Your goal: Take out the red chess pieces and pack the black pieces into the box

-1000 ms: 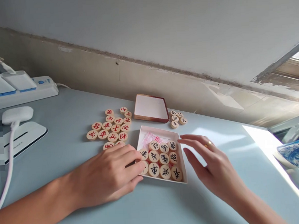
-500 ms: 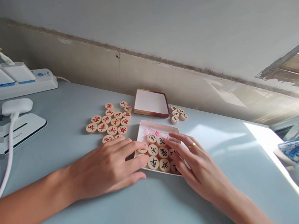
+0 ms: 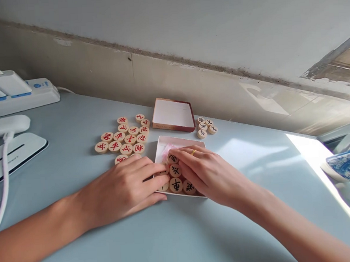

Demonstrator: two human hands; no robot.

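Black-lettered Chinese chess pieces [image 3: 176, 185] fill the white box [image 3: 190, 140], some of them hidden under my hands. My left hand [image 3: 131, 185] lies across the box's left side, its fingers stretched apart and their tips touching the nearest pieces. My right hand [image 3: 207, 170] reaches over the box from the right. Its fingers are bent close together around the side of a Chinese chess piece [image 3: 172, 158] at the upper left. A bit of pink-printed plastic [image 3: 166, 149] shows behind that piece.
Several red-lettered pieces [image 3: 119, 136] sit left of the box. Black-lettered pieces [image 3: 203, 126] stand by the upturned lid [image 3: 173, 111] near the wall. At the left are a power strip [image 3: 46, 91], a white cable [image 3: 6, 177] and a white-and-black device [image 3: 24, 150]. A blue-patterned object [image 3: 349, 164] is far right.
My right hand has moved left across the box, over pieces that showed before, and its fingers have drawn together. My left hand stays at the box's left side. The view has shifted slightly.
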